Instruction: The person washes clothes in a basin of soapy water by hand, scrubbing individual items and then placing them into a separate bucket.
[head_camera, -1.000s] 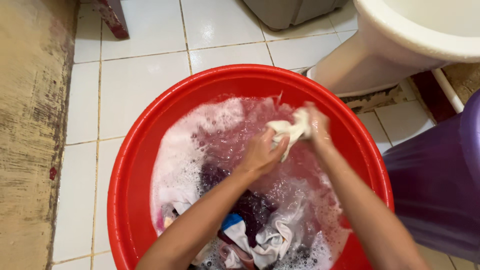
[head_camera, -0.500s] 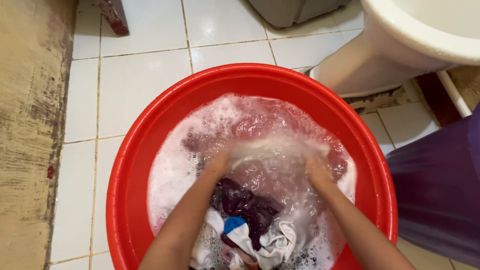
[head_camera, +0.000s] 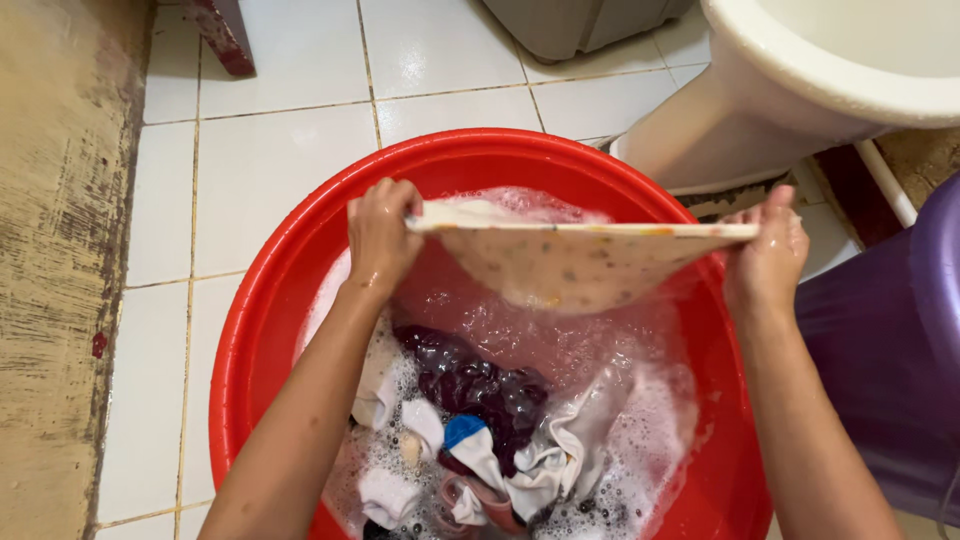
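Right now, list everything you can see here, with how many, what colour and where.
basin: one, red, on the tiled floor, holding soapy water
spotted cloth: one, cream, stretched above the basin
soaking laundry: a pile, dark purple, white, blue, in the suds
toilet bowl: one, cream, top right
bucket: one, purple, right edge
floor tiles: white
left hand: grips the cloth's left end
right hand: grips its right end

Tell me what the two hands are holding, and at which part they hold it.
Both hold one wet pale cloth with small coloured spots, stretched above the red basin. The left hand grips its left top corner, the right hand its right top corner.
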